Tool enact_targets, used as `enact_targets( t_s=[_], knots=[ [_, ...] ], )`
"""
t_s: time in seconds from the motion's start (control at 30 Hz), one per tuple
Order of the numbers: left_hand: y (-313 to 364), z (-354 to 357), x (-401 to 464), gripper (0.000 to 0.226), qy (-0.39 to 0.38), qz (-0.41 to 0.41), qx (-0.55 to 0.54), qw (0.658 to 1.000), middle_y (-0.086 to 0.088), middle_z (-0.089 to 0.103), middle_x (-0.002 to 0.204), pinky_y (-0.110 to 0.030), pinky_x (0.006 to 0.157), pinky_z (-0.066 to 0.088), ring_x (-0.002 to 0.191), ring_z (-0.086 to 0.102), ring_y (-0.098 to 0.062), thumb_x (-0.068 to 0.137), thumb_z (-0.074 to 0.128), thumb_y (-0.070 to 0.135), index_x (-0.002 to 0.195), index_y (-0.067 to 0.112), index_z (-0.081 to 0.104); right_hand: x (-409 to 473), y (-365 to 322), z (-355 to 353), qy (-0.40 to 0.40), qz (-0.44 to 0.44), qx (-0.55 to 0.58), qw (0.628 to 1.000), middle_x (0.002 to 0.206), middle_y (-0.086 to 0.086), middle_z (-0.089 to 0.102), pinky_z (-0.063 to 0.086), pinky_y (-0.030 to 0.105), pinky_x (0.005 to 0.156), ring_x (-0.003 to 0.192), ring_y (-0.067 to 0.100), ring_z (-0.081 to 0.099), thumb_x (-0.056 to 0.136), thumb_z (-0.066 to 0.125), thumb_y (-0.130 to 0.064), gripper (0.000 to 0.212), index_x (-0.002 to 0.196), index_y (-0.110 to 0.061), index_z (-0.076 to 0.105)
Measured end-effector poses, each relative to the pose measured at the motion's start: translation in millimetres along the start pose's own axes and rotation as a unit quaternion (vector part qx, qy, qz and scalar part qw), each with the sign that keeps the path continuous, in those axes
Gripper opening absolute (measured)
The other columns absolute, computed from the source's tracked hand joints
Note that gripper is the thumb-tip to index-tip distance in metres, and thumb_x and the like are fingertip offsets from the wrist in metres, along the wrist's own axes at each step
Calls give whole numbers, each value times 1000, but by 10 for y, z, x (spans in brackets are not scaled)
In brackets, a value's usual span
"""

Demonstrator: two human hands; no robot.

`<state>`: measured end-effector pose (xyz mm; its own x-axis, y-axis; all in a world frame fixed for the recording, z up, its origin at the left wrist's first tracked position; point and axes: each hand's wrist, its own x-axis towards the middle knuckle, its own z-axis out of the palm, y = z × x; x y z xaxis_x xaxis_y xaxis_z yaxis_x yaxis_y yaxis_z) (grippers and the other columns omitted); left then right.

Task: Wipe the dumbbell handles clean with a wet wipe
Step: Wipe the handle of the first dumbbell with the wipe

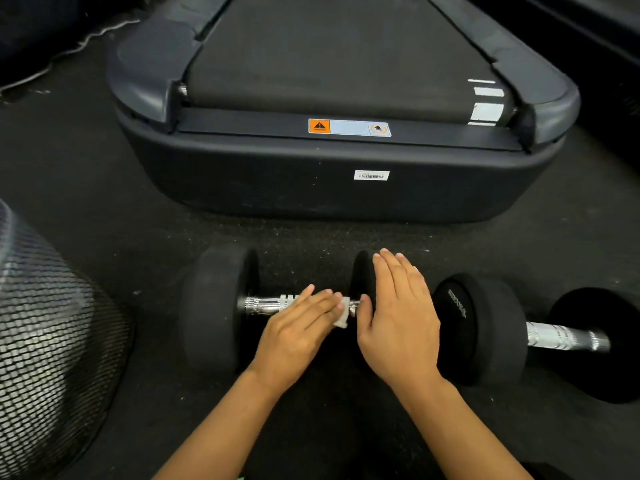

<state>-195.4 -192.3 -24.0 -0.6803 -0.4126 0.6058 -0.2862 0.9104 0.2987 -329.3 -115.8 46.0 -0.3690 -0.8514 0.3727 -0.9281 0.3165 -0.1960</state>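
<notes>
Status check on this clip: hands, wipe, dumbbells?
Left hand flat, pressing wet wipe on near dumbbell's handle. Right hand open, steadying its right weight. Second dumbbell untouched. Nothing in the way.

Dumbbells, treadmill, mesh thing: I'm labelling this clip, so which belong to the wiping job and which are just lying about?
Job: near dumbbell, its handle, wet wipe, left hand, right hand, second dumbbell.
Lying about: treadmill, mesh object, floor mat.

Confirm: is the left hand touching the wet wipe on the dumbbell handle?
Touching. The head view shows the left hand with its straight fingers lying over the wet wipe, pressing it onto the handle.
</notes>
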Motion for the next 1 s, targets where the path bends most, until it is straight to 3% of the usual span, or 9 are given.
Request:
enact_targets(
  t_s=[0.33,0.5,0.6,0.7,0.83,0.93,1.0],
  knots=[
    [83,-63,65,28,-15,-56,-3,998,-8,66,114,-37,99,44,109,60,-17,85,58,15,110,5,66,-4,-10,-29,0,-3,12,1000,134,13,51,28,37,109,129,26,42,84,45,-24,52,131,-2,48],
    [218,-45,256,40,-63,-54,-22,996,-12,69,106,-41,94,48,101,65,-20,68,77,-3,107,0,66,-6,-14,-27,-12,4,27,1000,135,12,50,24,36,110,130,26,41,87,37,-28,52,131,-3,47],
    [182,-218,251,31,-61,-55,-20,996,-8,69,106,-39,92,49,99,65,-16,79,68,9,109,5,66,-7,30,-105,-41,-13,83,996,142,6,43,17,34,113,137,20,30,91,36,-38,55,137,-9,40],
    [216,-482,215,44,-35,-116,-31,992,-3,67,113,-36,92,49,103,63,-14,82,62,24,125,15,55,-88,21,-278,-39,-53,182,981,141,0,42,21,35,113,138,14,24,89,57,-31,48,133,-16,46],
    [326,-833,142,67,-41,-151,-31,987,0,69,108,-14,83,44,94,65,-9,75,68,24,134,20,38,-205,-226,-443,-35,-120,165,978,118,-5,55,38,28,92,116,10,40,81,62,-31,30,110,-22,62],
    [361,-1019,81,60,-58,-158,-16,986,2,70,102,-14,74,49,86,67,-6,82,56,39,134,19,36,-177,-385,-400,-70,-151,174,971,100,-7,60,47,30,77,95,10,49,82,63,-26,16,98,-22,66],
    [350,-1088,30,61,-69,-168,-8,983,2,69,104,-21,77,54,92,66,-8,82,52,48,135,22,36,-153,-445,-368,-92,-157,205,962,94,-8,59,48,31,73,87,8,50,86,56,-25,13,93,-21,65]
  ],
)
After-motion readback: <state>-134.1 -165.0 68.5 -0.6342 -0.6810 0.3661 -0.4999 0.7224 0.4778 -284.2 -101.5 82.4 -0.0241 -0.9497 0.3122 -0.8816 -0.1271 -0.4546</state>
